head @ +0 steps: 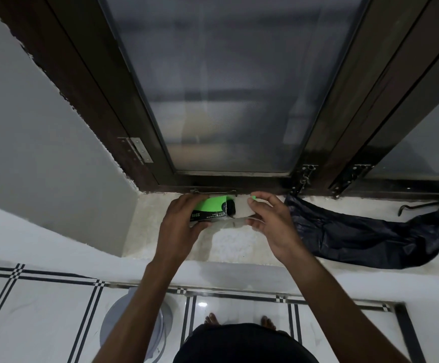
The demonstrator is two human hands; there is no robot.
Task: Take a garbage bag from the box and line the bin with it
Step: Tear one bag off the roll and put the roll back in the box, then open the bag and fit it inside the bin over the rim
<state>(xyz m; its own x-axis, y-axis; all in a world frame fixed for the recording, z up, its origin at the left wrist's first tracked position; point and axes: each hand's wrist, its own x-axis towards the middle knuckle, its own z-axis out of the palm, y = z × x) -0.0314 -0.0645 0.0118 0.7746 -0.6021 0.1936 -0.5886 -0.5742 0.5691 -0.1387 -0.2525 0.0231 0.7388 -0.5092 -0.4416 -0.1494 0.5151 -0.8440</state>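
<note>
A green and black box of garbage bags (210, 205) lies on its side on the stone window sill (228, 244), gripped from above by my left hand (179, 226). The box's right end is open, and a black roll of bags (231, 208) shows inside it. My right hand (273, 226) pinches the white end flap (242, 209) of the box between thumb and fingers. A loose black garbage bag (357, 234) lies crumpled on the sill to the right, apart from both hands. The grey bin (124, 320) stands on the floor below, partly hidden by my left forearm.
A dark-framed window with frosted glass (228, 87) rises right behind the sill. A metal stay hook (420, 205) lies at the sill's far right. A grey wall (42, 153) closes the left side. Below are a white tiled floor (42, 310) and bare feet.
</note>
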